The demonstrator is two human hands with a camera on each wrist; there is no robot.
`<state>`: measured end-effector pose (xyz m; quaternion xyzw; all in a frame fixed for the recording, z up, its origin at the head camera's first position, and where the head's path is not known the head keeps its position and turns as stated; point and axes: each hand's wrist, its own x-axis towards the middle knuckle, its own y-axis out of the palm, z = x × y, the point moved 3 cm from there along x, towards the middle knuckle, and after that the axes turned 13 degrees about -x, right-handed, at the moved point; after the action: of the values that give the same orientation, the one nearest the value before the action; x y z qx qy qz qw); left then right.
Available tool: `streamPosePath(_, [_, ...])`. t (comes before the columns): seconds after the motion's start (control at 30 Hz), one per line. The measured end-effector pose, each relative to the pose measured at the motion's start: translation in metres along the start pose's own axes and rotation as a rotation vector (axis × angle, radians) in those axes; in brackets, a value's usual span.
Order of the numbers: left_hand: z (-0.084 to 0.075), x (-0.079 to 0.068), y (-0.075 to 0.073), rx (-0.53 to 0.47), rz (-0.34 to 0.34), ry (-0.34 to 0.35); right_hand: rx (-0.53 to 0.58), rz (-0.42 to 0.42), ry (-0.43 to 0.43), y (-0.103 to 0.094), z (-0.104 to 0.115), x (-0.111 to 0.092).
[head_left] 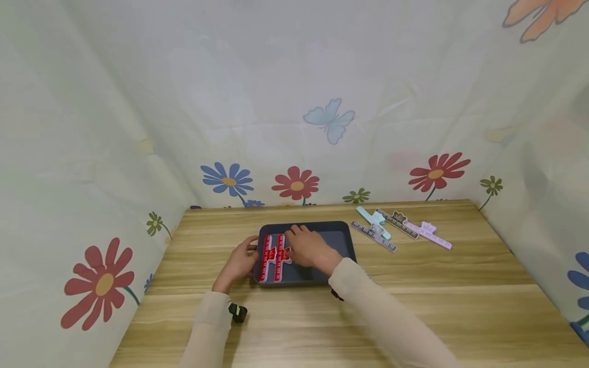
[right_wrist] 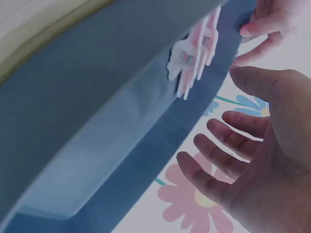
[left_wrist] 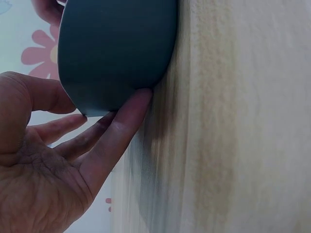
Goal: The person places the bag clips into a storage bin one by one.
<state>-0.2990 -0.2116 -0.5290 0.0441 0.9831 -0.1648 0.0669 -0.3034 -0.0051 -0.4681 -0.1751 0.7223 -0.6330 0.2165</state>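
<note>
A dark grey tray (head_left: 322, 280) sits on the table with two red long clips, printed with piano keys, side by side in its left part: the left clip (head_left: 266, 258) and the right clip (head_left: 279, 258). My left hand (head_left: 240, 261) holds the tray's left wall, thumb at the rim and fingers against the outer side (left_wrist: 116, 53). Over the tray, my right hand (head_left: 309, 248) is close beside the right red clip. In the right wrist view the right hand (right_wrist: 262, 145) has spread, slightly bent fingers, with nothing between them.
Right of the tray lie more long clips: a light blue clip (head_left: 372, 220), a grey clip (head_left: 370, 236), a black clip (head_left: 405, 225) and a purple clip (head_left: 430, 235). A flowered curtain (head_left: 276, 102) surrounds the wooden table (head_left: 414, 306).
</note>
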Motion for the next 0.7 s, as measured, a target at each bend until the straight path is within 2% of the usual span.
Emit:
streamPosePath(0.4, [0.0, 0.0, 0.0, 0.009, -0.003, 0.002, 0.058, -0.102, 0.018, -0.026, -0.023, -0.026])
streamPosePath(0.7, [-0.002, 0.0, 0.0, 0.013, 0.001, 0.004, 0.033, -0.199, 0.013, -0.049, -0.048, -0.044])
